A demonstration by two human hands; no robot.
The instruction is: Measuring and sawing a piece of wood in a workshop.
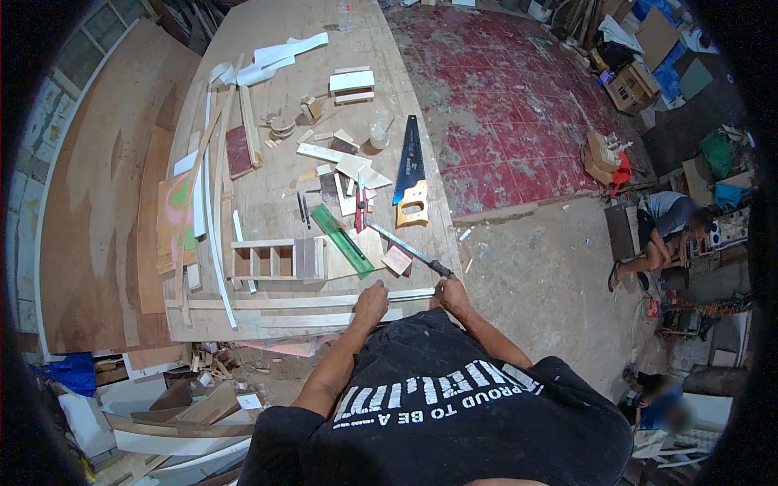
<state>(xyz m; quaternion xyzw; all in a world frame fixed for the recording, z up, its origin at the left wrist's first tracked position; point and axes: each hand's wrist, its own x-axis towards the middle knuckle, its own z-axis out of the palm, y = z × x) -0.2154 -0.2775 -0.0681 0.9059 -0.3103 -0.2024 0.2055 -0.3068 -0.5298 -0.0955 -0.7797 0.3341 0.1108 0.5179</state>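
The left hand (371, 301), fingers curled, meets a long pale wooden strip (284, 303), apparently steadying it, while the right hand (451, 294) sits at a narrow silver-bladed, dark-handled saw (405, 244), either grip impossible to tell.

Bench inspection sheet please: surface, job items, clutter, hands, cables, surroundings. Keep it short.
Surface: wooden table, busy with pieces.
Job items: black-handled narrow saw; long pale strip along the near edge.
Clutter: wood offcuts, handsaw with yellow handle, green translucent strip, compartmented wooden box.
Left hand: at the pale strip; contact unclear.
Right hand: at the narrow saw's handle, apparently gripping it.
Cables: nothing seen on the table.
Surroundings: worn red floor beyond the table, scrap pile lower left, co-worker at right.
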